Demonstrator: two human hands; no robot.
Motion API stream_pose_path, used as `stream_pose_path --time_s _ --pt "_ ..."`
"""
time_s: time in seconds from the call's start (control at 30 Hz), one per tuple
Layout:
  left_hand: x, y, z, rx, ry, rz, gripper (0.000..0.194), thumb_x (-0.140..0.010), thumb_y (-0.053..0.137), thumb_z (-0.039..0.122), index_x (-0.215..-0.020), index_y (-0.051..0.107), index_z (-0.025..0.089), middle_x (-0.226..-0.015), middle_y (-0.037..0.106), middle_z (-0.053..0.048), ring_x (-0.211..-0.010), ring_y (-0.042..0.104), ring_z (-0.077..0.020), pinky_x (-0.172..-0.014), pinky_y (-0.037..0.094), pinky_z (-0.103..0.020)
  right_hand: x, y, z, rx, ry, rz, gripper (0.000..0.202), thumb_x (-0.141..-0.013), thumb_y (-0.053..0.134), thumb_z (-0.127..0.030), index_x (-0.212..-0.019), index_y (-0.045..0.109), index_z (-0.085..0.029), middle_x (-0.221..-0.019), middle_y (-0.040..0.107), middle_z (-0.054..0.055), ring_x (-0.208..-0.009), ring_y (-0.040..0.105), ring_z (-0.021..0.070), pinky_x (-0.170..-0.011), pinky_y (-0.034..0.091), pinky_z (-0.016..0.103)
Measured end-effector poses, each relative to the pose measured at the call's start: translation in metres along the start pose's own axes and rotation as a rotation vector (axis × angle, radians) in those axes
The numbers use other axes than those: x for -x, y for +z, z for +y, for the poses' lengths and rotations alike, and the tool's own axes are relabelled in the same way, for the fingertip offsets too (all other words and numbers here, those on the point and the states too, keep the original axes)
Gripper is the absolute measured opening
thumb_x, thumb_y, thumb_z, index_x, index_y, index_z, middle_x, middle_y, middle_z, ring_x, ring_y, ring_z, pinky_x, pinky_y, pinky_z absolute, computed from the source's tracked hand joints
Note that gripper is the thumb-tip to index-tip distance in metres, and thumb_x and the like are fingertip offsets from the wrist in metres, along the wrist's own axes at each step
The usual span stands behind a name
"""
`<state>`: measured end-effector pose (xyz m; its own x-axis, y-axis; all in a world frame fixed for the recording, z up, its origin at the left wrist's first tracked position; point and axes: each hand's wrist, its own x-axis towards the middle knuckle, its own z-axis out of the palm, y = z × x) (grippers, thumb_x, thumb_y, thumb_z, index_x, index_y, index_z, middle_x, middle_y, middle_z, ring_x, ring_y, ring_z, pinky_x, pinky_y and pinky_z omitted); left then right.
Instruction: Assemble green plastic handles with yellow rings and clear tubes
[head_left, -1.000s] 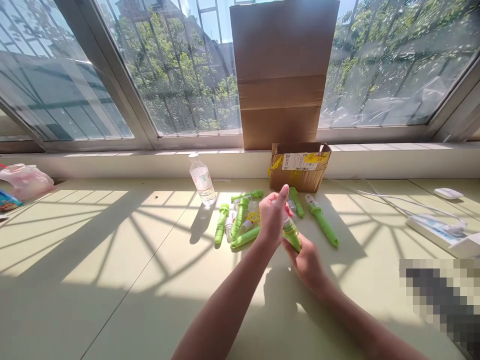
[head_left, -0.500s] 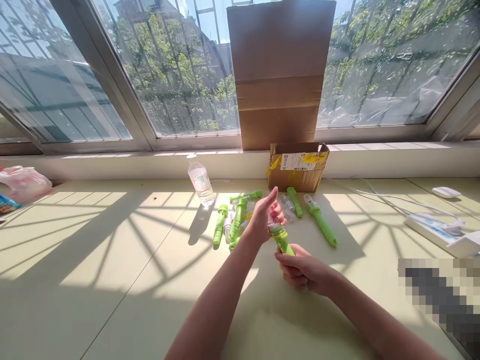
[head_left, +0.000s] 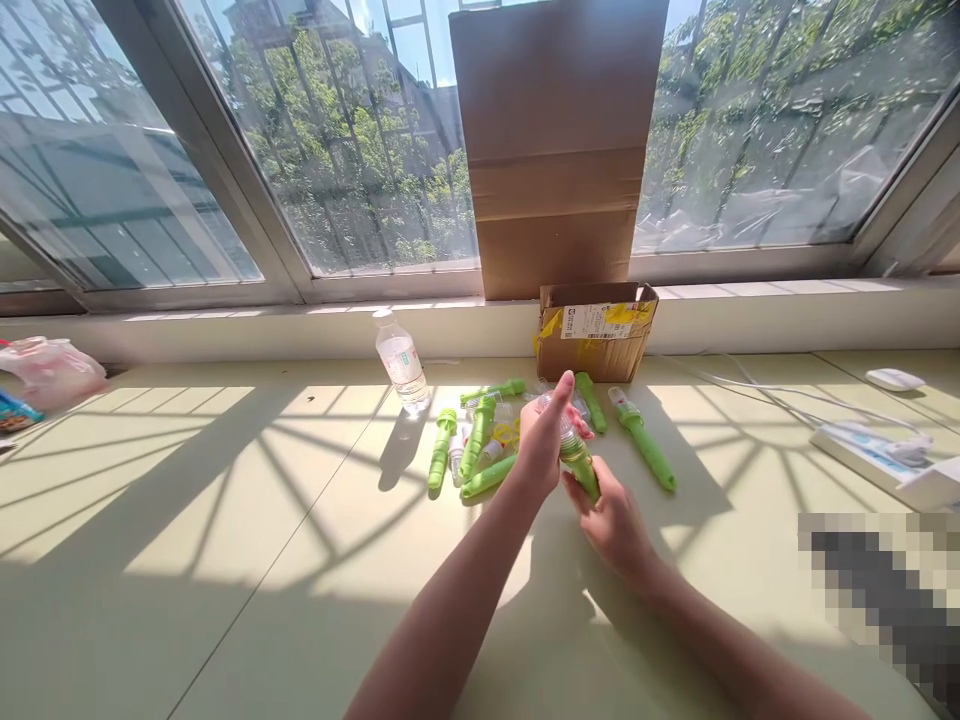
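Both hands are on one green plastic tube (head_left: 579, 466) that has a clear, ridged top end. My left hand (head_left: 541, 435) is closed round the clear end, its thumb pointing up. Lower down, my right hand (head_left: 613, 515) grips the green shaft, which slants toward me. Left of the hands lie several similar green tubes (head_left: 475, 440), small clear plastic pieces and a yellow ring piece (head_left: 504, 434). Just behind the hands is another green tube (head_left: 592, 403). To the right lies a green tube with a clear tip (head_left: 646, 448).
An open cardboard box (head_left: 596, 350) stands at the back by the sill, with a tall cardboard panel (head_left: 555, 150) behind it. A clear water bottle (head_left: 403, 368) stands left of the tubes. Far right are a power strip (head_left: 862, 465) and cables; a pink plastic bag (head_left: 56, 370) is far left.
Both hands have shifted slightly right with the tube between them. My right hand has turned more upright on the shaft. One green tube on the table shows more fully beside my left wrist.
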<state>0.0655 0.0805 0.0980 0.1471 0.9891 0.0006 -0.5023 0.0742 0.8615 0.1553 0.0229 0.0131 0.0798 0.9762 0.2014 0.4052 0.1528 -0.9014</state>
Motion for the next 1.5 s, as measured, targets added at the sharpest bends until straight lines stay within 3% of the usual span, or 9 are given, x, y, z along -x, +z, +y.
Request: stream_pose_path --time_s 0.17,0.3,0.5,0.63,0.9,1.03,1.17,1.33,1.5 --pt "0.0 -0.001 0.001 -0.034 -0.009 0.029 0.052 -0.069 0.072 0.055 -0.052 0.038 0.019 -0.043 0.038 0.006 -0.038 0.041 -0.0074 -0.043 0.037 -0.024 -0.001 0.002 -0.007 -0.196 -0.043 -0.161 0.026 -0.082 0.053 -0.042 -0.07 0.042 -0.021 -0.066 0.046 0.0 -0.061 0.039 0.0141 -0.054 0.034 0.026" --pt "-0.005 -0.009 0.001 -0.033 -0.097 0.002 0.05 -0.067 0.074 0.054 -0.054 0.041 0.019 -0.045 0.04 0.006 -0.038 0.043 -0.0076 -0.042 0.036 -0.023 0.003 0.005 -0.008 -0.381 0.24 -0.334 0.024 -0.081 0.051 -0.038 -0.069 0.037 -0.023 -0.052 0.034 -0.007 -0.045 0.027 0.0089 -0.04 0.024 0.023" --pt "-0.005 -0.021 0.004 0.111 -0.217 -0.241 0.052 -0.07 0.073 0.054 -0.054 0.038 0.019 -0.045 0.034 0.008 -0.039 0.042 -0.0066 -0.044 0.037 -0.022 0.006 -0.012 -0.017 -0.72 0.553 -0.607 0.039 -0.078 0.062 -0.046 -0.073 0.03 -0.024 -0.051 0.027 -0.012 -0.042 0.017 0.0052 -0.038 0.015 0.019" --pt "-0.004 -0.024 0.007 0.216 -0.246 -0.338 0.052 -0.069 0.073 0.056 -0.056 0.04 0.018 -0.045 0.033 0.009 -0.038 0.039 -0.0059 -0.045 0.039 -0.022 0.003 -0.02 -0.021 -0.781 0.562 -0.842 0.045 -0.078 0.064 -0.049 -0.07 0.027 -0.024 -0.047 0.022 -0.013 -0.041 0.012 0.0051 -0.037 0.011 0.019" --pt "-0.005 -0.008 0.004 0.058 -0.065 -0.074 0.055 -0.062 0.069 0.069 -0.063 0.051 0.017 -0.054 0.05 0.003 -0.046 0.051 -0.0093 -0.05 0.041 -0.023 -0.003 -0.001 -0.002 -0.202 0.039 -0.158 0.035 -0.083 0.054 -0.051 -0.07 0.037 -0.023 -0.059 0.041 -0.004 -0.052 0.034 0.0115 -0.05 0.03 0.026" --pt "0.008 0.01 0.006 -0.052 0.109 0.029 0.055 -0.067 0.066 0.068 -0.058 0.05 0.017 -0.05 0.051 0.002 -0.045 0.05 -0.0093 -0.051 0.04 -0.023 0.002 -0.006 0.002 0.155 -0.057 0.085 0.029 -0.087 0.049 -0.046 -0.073 0.038 -0.024 -0.056 0.04 -0.004 -0.05 0.031 0.0126 -0.053 0.029 0.027" --pt "0.014 0.015 0.01 -0.15 0.181 0.052 0.057 -0.067 0.071 0.062 -0.047 0.04 0.018 -0.04 0.041 0.004 -0.04 0.045 -0.0078 -0.048 0.037 -0.023 0.005 -0.004 -0.001 0.123 -0.088 0.026 0.027 -0.087 0.049 -0.043 -0.072 0.038 -0.023 -0.057 0.04 -0.004 -0.053 0.033 0.0127 -0.053 0.029 0.026" --pt "0.001 -0.003 0.009 -0.067 -0.009 0.063 0.061 -0.062 0.072 0.065 -0.048 0.033 0.02 -0.04 0.032 0.007 -0.035 0.037 -0.0062 -0.039 0.03 -0.022 0.002 0.007 -0.006 -0.123 -0.031 -0.156 0.028 -0.083 0.053 -0.04 -0.066 0.041 -0.021 -0.06 0.042 -0.004 -0.058 0.035 0.0121 -0.053 0.029 0.025" --pt "-0.009 -0.02 0.006 0.115 -0.203 -0.107 0.065 -0.057 0.069 0.073 -0.05 0.032 0.02 -0.042 0.031 0.008 -0.034 0.033 -0.0048 -0.038 0.032 -0.021 0.007 0.002 -0.014 -0.397 0.374 -0.424 0.032 -0.08 0.057 -0.043 -0.068 0.034 -0.024 -0.05 0.031 -0.009 -0.043 0.023 0.0078 -0.04 0.022 0.023"
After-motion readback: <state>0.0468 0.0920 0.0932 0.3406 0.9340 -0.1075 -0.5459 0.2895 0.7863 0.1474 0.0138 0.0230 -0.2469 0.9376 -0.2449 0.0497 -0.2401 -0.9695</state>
